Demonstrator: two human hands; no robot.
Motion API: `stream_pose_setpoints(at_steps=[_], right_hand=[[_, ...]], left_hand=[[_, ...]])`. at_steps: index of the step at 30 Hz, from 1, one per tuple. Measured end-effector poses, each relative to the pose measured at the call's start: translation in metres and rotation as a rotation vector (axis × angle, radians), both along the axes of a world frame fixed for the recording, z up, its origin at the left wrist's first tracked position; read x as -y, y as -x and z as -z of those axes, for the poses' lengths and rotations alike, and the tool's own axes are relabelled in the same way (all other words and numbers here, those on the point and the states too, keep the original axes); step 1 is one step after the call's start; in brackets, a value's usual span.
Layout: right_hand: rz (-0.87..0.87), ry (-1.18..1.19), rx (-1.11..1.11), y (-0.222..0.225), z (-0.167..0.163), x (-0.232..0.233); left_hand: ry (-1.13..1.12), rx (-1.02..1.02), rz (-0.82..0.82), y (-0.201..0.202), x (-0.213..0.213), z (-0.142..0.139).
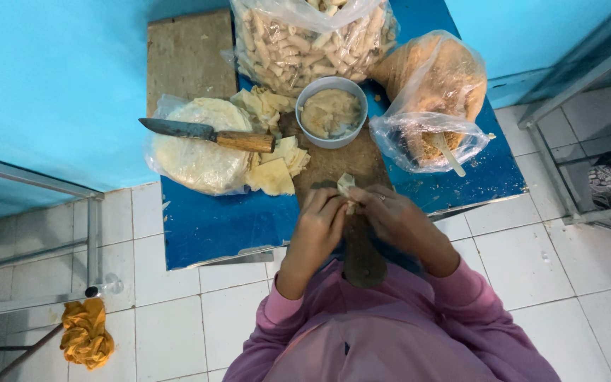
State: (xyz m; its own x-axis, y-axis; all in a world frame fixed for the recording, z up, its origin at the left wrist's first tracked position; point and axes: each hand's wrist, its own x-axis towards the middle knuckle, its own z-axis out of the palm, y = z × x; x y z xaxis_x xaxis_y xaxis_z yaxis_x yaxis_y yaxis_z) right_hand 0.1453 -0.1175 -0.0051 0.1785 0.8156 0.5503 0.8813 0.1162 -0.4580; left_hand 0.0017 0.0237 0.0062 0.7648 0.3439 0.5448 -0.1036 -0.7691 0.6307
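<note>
Small pale wrapper piece point(346, 188), folded and creased, pinched between fingertips of left hand point(319, 228) and right hand point(390, 219), both clenched on it, above dark wooden board point(362, 247), just below white bowl point(332, 112) of beige filling

Both forearms reached forward from my chest, pink sleeves pushed up to mid-forearm. My left hand point(317, 219) and right hand point(389, 214) met in front of me, fingertips pinched together and touching. Left wrist was bent slightly inward; right hand angled leftward, a ring on one finger.
</note>
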Motion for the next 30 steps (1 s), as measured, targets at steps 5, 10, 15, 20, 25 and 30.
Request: stream_pose_setpoints(at_steps=[5, 10, 15, 20, 25, 30], right_hand=[[-0.008, -0.063, -0.017, -0.007, 0.007, -0.008], [-0.011, -0.082, -0.180, -0.009, 0.005, -0.011], [0.082, 0.014, -0.360, -0.007, 0.004, -0.014], [0.092, 0.088, -0.505, -0.012, 0.007, -0.023], [0.103, 0.001, -0.171, -0.006, 0.007, -0.022], [-0.018, -0.061, -0.040, -0.006, -0.001, -0.013]], left_hand=[[-0.003, -0.011, 0.111, 0.005, -0.009, -0.007], [0.005, -0.005, 0.045, -0.002, -0.007, 0.003], [0.069, -0.007, 0.023, -0.008, -0.011, 0.012], [0.091, -0.067, -0.001, -0.012, -0.015, 0.012], [0.017, -0.037, -0.008, -0.010, -0.011, 0.006], [-0.007, -0.050, 0.057, -0.004, -0.014, -0.003]])
